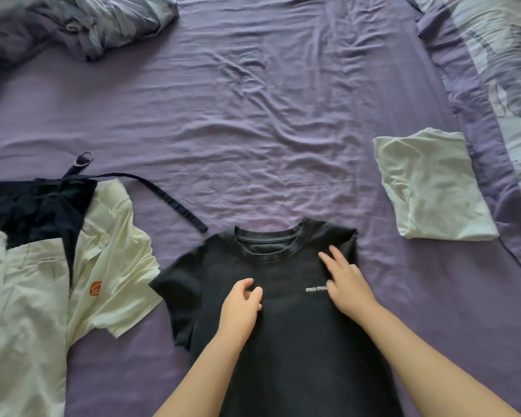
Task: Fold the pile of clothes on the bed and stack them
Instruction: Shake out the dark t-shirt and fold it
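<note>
Purple bed sheet [253, 115], wrinkled all over, fills the view. Rumpled duvet [73, 25] w/ grey-lilac print bunched at top left; pillow [500, 85] w/ pale print & purple border along right edge.

Unfolded pile at left: cream shirt [115, 251] spread open, creased, orange house logo on chest; dark navy garment [33, 209] lying over its upper part, w/ a long dark strap [175, 203] trailing right across the sheet & a metal ring at the top end.

Black t-shirt [283, 341] at bottom centre, front up, collar pointing away from the person, small white lettering on the chest. Its left-side sleeve lies spread flat; right-side sleeve is folded in, so that edge runs straight.

Folded white garment [433, 188] on the right, rough rectangle, just beside the pillow border, well apart from the black tee.

Right hand [343, 284] rests on the tee's chest, fingers straight & spread toward the collar, covering part of the lettering. Left hand [244, 302] on mid-chest, thumb & fingers curled together, seemingly pinching a bit of the fabric.
</note>
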{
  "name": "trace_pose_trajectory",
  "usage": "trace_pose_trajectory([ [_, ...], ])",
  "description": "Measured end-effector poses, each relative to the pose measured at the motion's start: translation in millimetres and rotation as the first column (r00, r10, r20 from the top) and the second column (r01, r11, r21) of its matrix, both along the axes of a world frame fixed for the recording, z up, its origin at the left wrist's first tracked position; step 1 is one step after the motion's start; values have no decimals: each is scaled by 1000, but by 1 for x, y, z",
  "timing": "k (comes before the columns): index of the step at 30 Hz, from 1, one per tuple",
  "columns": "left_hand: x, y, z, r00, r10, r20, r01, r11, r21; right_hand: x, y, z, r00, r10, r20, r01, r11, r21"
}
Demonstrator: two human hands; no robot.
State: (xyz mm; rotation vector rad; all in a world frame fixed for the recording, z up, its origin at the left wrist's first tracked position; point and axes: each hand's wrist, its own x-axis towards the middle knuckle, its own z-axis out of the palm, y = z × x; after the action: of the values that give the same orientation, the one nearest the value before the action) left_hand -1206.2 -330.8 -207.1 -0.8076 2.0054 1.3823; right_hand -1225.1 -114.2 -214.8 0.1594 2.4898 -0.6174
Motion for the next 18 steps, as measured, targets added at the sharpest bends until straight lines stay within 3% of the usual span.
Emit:
trace_pose_trajectory([
  [4, -4, -55, 10, 991, -64, -122, 29, 962, -270, -10, -41, 12, 1000, 10, -10, -11, 999, -35],
  [8, -14, -100, 23, 942, -178, -285, -2, 845, -535, -4, -110, 16, 972, 214, -98, -219, 975, -46],
  [10, -26, -120, 24, 916, -292, -275, 52, 767, -640, -4, -143, 12, 943, 312, -114, -316, 949, -20],
  [13, -44, -143, 18, 890, -416, -187, 225, 757, -614, -6, -181, 1, 891, 448, -73, -442, 893, 86],
  [18, -58, -155, 1, 833, -551, -43, 417, 677, -607, -19, -208, -16, 894, 446, 25, -439, 866, 238],
])
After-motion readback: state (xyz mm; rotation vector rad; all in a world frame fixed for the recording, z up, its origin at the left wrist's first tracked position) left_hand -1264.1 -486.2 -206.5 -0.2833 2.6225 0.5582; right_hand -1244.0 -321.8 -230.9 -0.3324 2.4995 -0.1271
